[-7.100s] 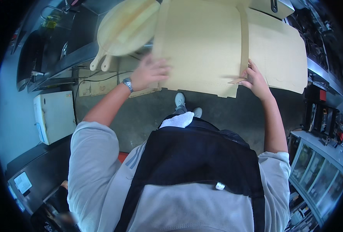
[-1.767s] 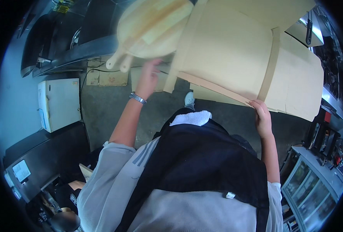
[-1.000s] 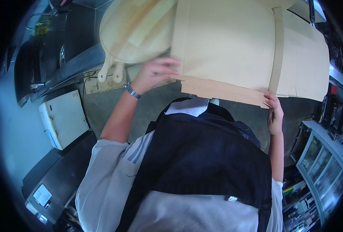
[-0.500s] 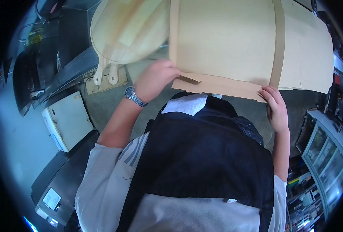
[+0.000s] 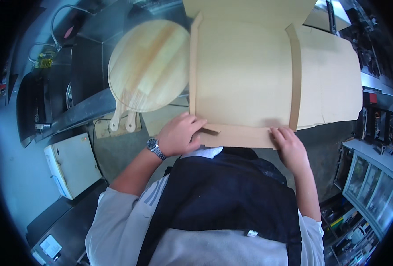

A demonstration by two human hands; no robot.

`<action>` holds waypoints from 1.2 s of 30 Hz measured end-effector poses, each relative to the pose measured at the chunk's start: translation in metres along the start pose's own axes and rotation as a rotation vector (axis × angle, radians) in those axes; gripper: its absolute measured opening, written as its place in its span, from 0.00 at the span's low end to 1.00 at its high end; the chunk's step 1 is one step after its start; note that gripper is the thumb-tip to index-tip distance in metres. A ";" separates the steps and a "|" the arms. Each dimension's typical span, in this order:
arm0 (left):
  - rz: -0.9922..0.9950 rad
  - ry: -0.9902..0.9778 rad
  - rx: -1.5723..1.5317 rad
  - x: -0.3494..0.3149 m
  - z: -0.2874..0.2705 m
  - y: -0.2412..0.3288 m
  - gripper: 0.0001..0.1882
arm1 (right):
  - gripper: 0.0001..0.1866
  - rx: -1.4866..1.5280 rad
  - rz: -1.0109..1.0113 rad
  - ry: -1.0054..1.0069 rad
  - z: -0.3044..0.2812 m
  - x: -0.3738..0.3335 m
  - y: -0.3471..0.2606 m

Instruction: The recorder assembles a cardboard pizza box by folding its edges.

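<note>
A partly folded cardboard box lies in front of me, its narrow side walls raised and its lid panel spread out at the far side. My left hand, with a metal watch on the wrist, is closed around the near left corner. A small folded tab sticks out beside its fingers along the near wall. At the near right corner, my right hand pinches the near wall, fingers on the inner side. Both thumbs are partly hidden.
Flat cardboard sheets lie to the right of the box. Round wooden boards with handles overlap at its left. Farther left are a dark sink and a white box-shaped unit. A glass-door cabinet stands at right.
The view has shifted, so the box and both hands sit lower in it and the far lid panel shows. Both hands still hold the near corners; the right hand appears nearer the left.
</note>
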State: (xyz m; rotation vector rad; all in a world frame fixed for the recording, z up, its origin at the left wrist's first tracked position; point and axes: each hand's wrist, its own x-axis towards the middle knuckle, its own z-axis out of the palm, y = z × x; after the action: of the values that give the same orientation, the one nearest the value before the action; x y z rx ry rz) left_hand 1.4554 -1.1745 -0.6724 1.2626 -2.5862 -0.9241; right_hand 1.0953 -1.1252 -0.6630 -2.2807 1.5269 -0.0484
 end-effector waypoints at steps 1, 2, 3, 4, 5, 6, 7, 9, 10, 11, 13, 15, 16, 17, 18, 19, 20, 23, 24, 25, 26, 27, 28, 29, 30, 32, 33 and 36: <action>0.024 -0.012 -0.063 -0.003 -0.004 0.002 0.23 | 0.21 -0.024 -0.010 -0.025 0.003 0.000 0.001; 0.016 -0.036 -0.092 -0.005 -0.007 0.004 0.29 | 0.21 -0.050 -0.016 -0.013 0.006 0.000 0.000; 0.033 -0.022 -0.085 -0.007 -0.008 0.003 0.29 | 0.22 -0.078 -0.021 -0.002 0.009 0.000 -0.002; 0.030 -0.006 -0.078 -0.011 -0.006 0.003 0.29 | 0.22 -0.092 -0.021 0.011 0.009 0.001 -0.004; 0.025 -0.010 -0.076 -0.009 0.000 -0.001 0.30 | 0.22 -0.079 -0.026 -0.025 0.012 0.003 -0.002; 0.017 0.031 0.004 -0.008 0.011 -0.008 0.26 | 0.23 -0.065 -0.028 -0.061 0.016 0.003 -0.001; 0.034 0.037 0.001 -0.009 0.012 -0.008 0.26 | 0.23 -0.077 -0.018 -0.055 0.016 0.003 -0.003; -0.016 0.050 0.090 -0.011 0.015 -0.009 0.21 | 0.24 -0.072 -0.034 -0.098 0.018 0.002 -0.005; -0.008 0.052 0.084 -0.010 0.016 -0.010 0.21 | 0.24 -0.080 -0.069 -0.062 0.018 0.003 -0.003; -0.010 0.083 0.067 -0.009 0.017 -0.013 0.19 | 0.24 -0.085 -0.060 -0.067 0.017 0.005 -0.001; -0.011 0.099 0.033 -0.006 0.020 -0.020 0.18 | 0.25 0.043 0.054 -0.123 0.015 0.010 0.006; -0.026 0.096 0.035 -0.003 0.023 -0.027 0.17 | 0.24 0.096 0.154 -0.108 0.005 0.017 0.012; -0.036 0.114 0.028 -0.001 0.019 -0.023 0.16 | 0.22 0.190 0.155 -0.093 -0.004 0.018 0.015; -0.017 0.119 0.028 0.001 0.019 -0.031 0.14 | 0.20 0.281 0.160 -0.070 -0.010 0.019 0.018; -0.022 0.117 0.001 0.001 0.020 -0.030 0.14 | 0.20 0.289 0.176 -0.095 -0.008 0.014 0.017; -0.023 0.126 -0.015 0.008 0.015 -0.028 0.13 | 0.19 0.307 0.129 -0.007 -0.006 0.018 0.019; -0.026 0.118 -0.024 0.010 0.014 -0.027 0.13 | 0.18 0.324 0.080 0.082 -0.005 0.019 0.020; -0.061 0.080 -0.012 0.013 0.013 -0.022 0.12 | 0.18 0.294 0.148 -0.050 -0.006 0.018 0.019; -0.097 0.044 -0.008 0.013 0.011 -0.021 0.11 | 0.18 0.296 0.146 -0.052 -0.006 0.019 0.017; -0.131 0.008 -0.006 0.013 0.011 -0.020 0.11 | 0.16 0.225 0.117 -0.029 -0.005 0.020 0.016; -0.133 0.008 -0.005 0.013 0.009 -0.019 0.11 | 0.15 0.153 0.086 -0.004 -0.004 0.020 0.015; -0.127 0.019 -0.012 0.013 0.007 -0.018 0.10 | 0.15 0.154 0.083 -0.003 -0.004 0.019 0.015; -0.124 0.030 -0.015 0.013 0.005 -0.019 0.10 | 0.13 0.166 0.115 0.095 -0.003 0.019 0.015; -0.130 0.033 -0.008 0.013 0.006 -0.022 0.10 | 0.12 0.179 0.146 0.194 -0.001 0.019 0.016; -0.102 0.052 -0.049 0.013 0.006 -0.026 0.10 | 0.10 0.084 0.095 0.266 0.000 0.018 0.019; -0.082 0.076 -0.081 0.013 0.002 -0.030 0.11 | 0.11 0.102 0.055 0.333 0.000 0.017 0.025; -0.094 0.070 -0.127 0.013 -0.002 -0.032 0.11 | 0.11 0.115 0.025 0.398 0.001 0.017 0.025; -0.146 0.084 -0.238 0.013 -0.012 -0.032 0.12 | 0.11 0.365 0.116 0.480 0.003 0.018 0.024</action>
State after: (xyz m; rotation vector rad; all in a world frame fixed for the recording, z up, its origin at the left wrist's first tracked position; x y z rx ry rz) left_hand 1.4726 -1.2049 -0.6825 1.4022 -2.2648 -1.1387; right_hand 1.0819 -1.1478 -0.6776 -1.9669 1.6989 -0.8230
